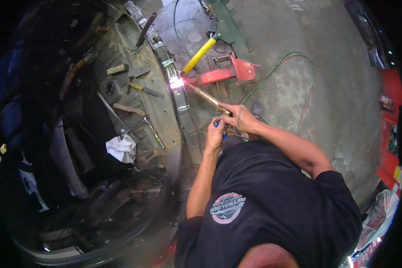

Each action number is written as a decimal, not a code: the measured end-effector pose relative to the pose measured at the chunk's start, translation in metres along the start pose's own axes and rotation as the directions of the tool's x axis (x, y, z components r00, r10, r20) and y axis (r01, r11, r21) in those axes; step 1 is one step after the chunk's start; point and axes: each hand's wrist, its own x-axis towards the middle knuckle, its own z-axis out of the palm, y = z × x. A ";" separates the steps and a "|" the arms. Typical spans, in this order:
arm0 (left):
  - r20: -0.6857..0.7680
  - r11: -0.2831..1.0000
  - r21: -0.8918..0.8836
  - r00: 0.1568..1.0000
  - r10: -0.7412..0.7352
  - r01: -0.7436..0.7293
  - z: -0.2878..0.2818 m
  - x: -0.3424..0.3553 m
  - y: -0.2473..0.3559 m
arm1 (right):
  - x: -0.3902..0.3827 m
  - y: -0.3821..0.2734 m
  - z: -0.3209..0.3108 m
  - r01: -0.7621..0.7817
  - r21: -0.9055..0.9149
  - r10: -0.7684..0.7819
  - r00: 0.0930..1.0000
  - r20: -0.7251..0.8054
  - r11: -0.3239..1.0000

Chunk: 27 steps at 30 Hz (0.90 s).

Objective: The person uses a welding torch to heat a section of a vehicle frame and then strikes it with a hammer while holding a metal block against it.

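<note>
My right hand (pixel 236 117) grips a brass torch (pixel 205 97) near its handle end. The torch points up and left to a bright pink-white glow (pixel 176 83) on the metal sill (pixel 182 102) of a stripped vehicle. My left hand (pixel 215 129) is closed on a blue valve knob (pixel 218 124) at the torch's back end, just below my right hand. A yellow cylindrical tool (pixel 198 56) slants up from beside the glow, and a red steel clamp fixture (pixel 216 76) lies just right of it.
Hammers (pixel 152 91), a ratchet (pixel 155 133) and a white rag (pixel 121 148) lie on the vehicle floor (pixel 138 116) at left. Green and red hoses (pixel 313 64) loop over the concrete floor (pixel 344 111). Red equipment (pixel 387 147) stands along the right edge.
</note>
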 end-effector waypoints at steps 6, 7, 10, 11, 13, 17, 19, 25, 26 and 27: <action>0.060 1.000 -0.020 0.998 -0.012 0.013 0.002 0.001 0.000 | -0.001 0.005 -0.003 0.004 -0.044 -0.005 1.000 -0.010 0.999; 0.047 1.000 -0.006 0.999 -0.021 0.022 0.003 0.001 0.000 | -0.001 0.008 -0.002 0.021 -0.033 -0.021 1.000 -0.022 0.999; 0.025 0.999 -0.008 0.999 -0.042 0.043 0.009 0.000 0.005 | -0.001 0.007 -0.003 0.016 -0.026 -0.017 1.000 -0.026 1.000; 0.014 0.998 -0.024 0.999 -0.051 0.051 0.010 -0.001 0.005 | -0.001 0.004 -0.003 -0.002 -0.029 0.001 1.000 -0.016 1.000; 0.018 0.999 -0.020 0.999 -0.042 0.043 0.009 -0.002 0.007 | -0.001 -0.001 -0.005 -0.005 -0.021 0.005 1.000 0.000 1.000; 0.041 0.999 -0.044 0.999 0.001 0.000 0.002 -0.006 0.009 | 0.001 -0.007 -0.002 -0.001 -0.033 0.002 1.000 0.025 0.999; 0.040 0.999 -0.049 0.999 0.000 0.002 -0.001 -0.008 0.012 | 0.006 -0.005 0.003 0.020 -0.031 -0.019 0.999 0.032 0.999; -0.027 1.000 -0.011 1.000 0.007 -0.008 0.004 -0.015 0.031 | 0.019 0.001 0.017 0.120 -0.061 -0.120 0.993 0.015 0.991; -0.058 1.000 -0.016 0.998 0.003 -0.004 0.003 -0.016 0.032 | 0.019 -0.002 0.017 0.093 -0.047 -0.091 0.995 0.045 0.995; -0.057 1.000 -0.014 0.998 0.003 -0.004 0.001 -0.016 0.032 | 0.019 0.000 0.018 0.093 -0.046 -0.091 0.995 0.043 0.995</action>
